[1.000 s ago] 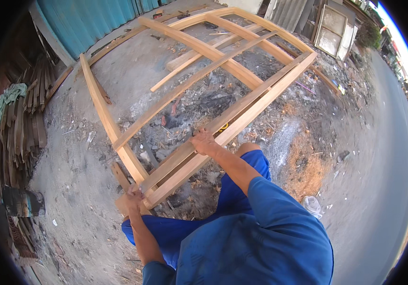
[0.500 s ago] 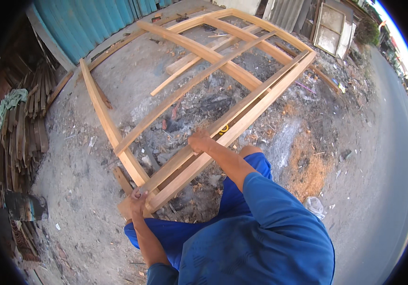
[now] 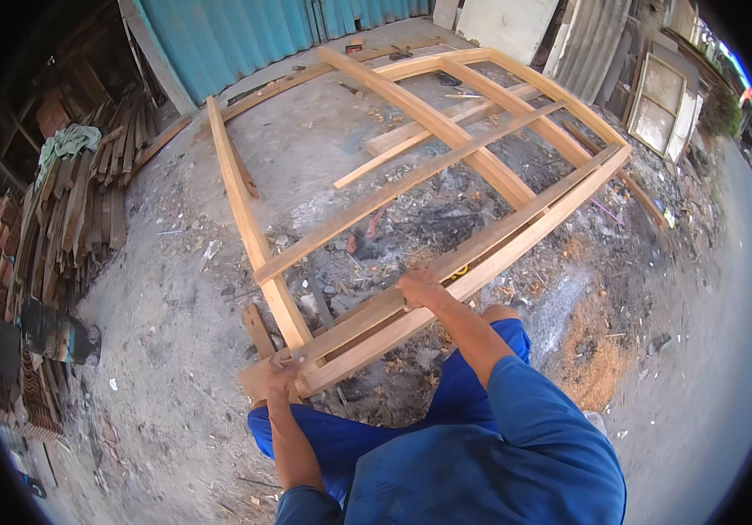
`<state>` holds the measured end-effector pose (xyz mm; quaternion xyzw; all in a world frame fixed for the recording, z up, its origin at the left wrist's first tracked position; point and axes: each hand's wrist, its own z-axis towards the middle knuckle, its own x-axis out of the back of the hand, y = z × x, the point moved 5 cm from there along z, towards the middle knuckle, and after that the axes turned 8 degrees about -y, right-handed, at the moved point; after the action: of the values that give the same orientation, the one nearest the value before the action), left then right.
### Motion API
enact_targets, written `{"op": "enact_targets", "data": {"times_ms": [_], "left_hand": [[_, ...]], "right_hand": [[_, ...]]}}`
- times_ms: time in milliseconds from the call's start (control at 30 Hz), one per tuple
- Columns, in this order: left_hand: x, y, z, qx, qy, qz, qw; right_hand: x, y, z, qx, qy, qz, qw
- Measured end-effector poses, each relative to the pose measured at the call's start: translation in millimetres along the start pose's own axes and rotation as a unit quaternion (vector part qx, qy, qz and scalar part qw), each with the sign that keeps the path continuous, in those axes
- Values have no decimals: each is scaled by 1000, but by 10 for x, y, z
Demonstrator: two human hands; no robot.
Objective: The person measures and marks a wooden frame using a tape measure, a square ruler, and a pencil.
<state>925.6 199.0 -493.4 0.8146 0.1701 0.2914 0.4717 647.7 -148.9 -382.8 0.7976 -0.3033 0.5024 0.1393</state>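
Note:
A long wooden beam (image 3: 355,321) lies slantwise in front of me, beside a second, parallel beam (image 3: 500,260) on my side of it. A narrow gap runs between the two. My left hand (image 3: 283,373) is closed on the near left end of the first beam, where it meets the frame's corner. Farther along, my right hand (image 3: 420,289) is wrapped round the same beam, its fingertips hidden on the far side. A small yellow round item (image 3: 459,272) sits in the gap just past my right hand.
Beyond the beams spreads a wooden frame with a long side piece (image 3: 249,206), a thin crosspiece (image 3: 411,182) and thicker bars. Stacked old boards (image 3: 74,210) stand at left. Sawdust (image 3: 599,367) lies at right, a road beyond. Blue corrugated metal (image 3: 236,44) closes the back.
My view has tilted, so the whole scene sits lower and farther right. Both hands keep their places on the beam, and the frame has not visibly moved.

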Motion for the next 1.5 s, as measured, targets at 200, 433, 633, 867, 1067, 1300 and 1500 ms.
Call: {"op": "enact_targets", "data": {"times_ms": [200,433,633,867,1067,1300,1500], "left_hand": [[-169,-45,15,13,12,27,999],[-188,-32,5,62,4,83,995],[-34,-143,55,32,22,92,995],[14,-125,-2,-13,29,52,998],[-70,18,-99,-8,6,7,1000],[26,28,-91,23,18,22,999],[-64,242,-230,0,27,10,1000]], "right_hand": [[-124,90,-49,-3,43,5,999],[-131,79,-117,-11,45,-19,999],[-62,2,-99,-6,29,5,1000],[-94,-61,-104,-3,55,-4,998],[-41,21,-199,-4,45,8,999],[-53,24,-116,-4,55,24,998],[-115,58,-113,-10,73,25,997]]}}
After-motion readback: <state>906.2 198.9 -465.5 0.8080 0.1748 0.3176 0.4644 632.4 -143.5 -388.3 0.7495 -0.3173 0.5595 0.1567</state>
